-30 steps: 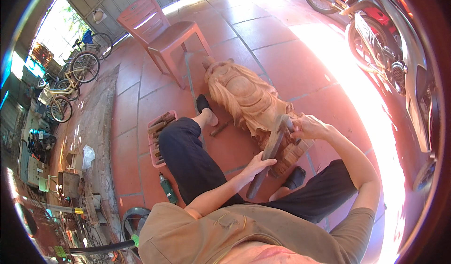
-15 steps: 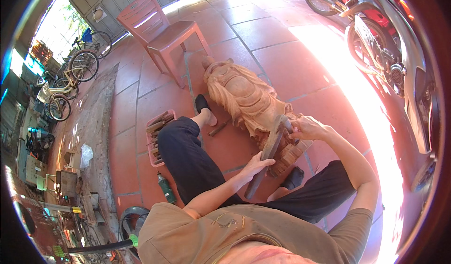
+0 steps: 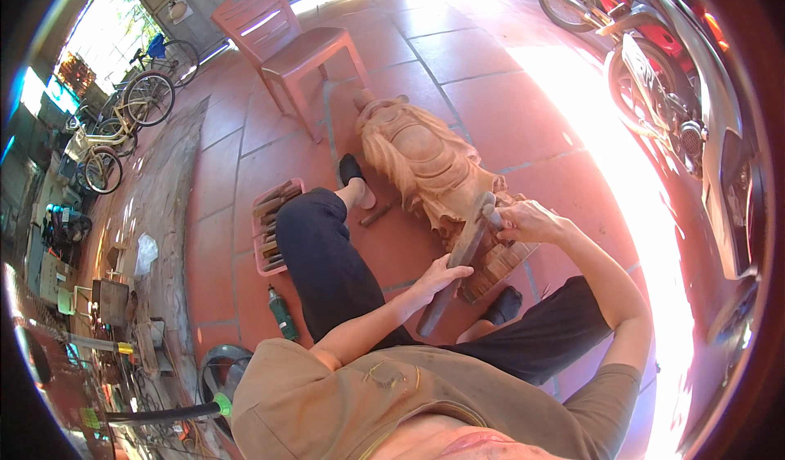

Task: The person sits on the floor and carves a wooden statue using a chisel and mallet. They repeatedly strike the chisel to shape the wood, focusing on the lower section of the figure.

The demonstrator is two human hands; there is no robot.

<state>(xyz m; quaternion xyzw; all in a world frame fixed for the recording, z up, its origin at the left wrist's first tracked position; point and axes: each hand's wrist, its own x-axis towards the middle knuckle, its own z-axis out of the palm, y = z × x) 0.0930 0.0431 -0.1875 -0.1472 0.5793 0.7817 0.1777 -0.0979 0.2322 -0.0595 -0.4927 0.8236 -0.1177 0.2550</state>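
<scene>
A carved wooden statue [image 3: 417, 145] of a robed figure lies on its back on the tiles, its base towards me between my legs. My left hand [image 3: 439, 275] is closed round the middle of a long, dark wooden club [image 3: 464, 247], held slantwise above the statue's lower end. On the other side of the base, my right hand [image 3: 530, 221] is closed round a tool with a rounded wooden handle end [image 3: 492, 215], probably a chisel. That handle end is beside the club's upper end; whether they touch I cannot tell. The tool's lower part is hidden.
A pink basket [image 3: 258, 251] of wooden-handled tools stands left of my knee, near a green power tool [image 3: 283, 314]. One loose tool [image 3: 377, 213] lies beside the statue. Beyond are a plastic chair [image 3: 302, 51], bicycles [image 3: 147, 100] at left and motorbikes [image 3: 679, 108] at right.
The view has shifted slightly. Both hands keep their holds, and the club and the handle stay close together over the statue's base. The statue looks unmoved.
</scene>
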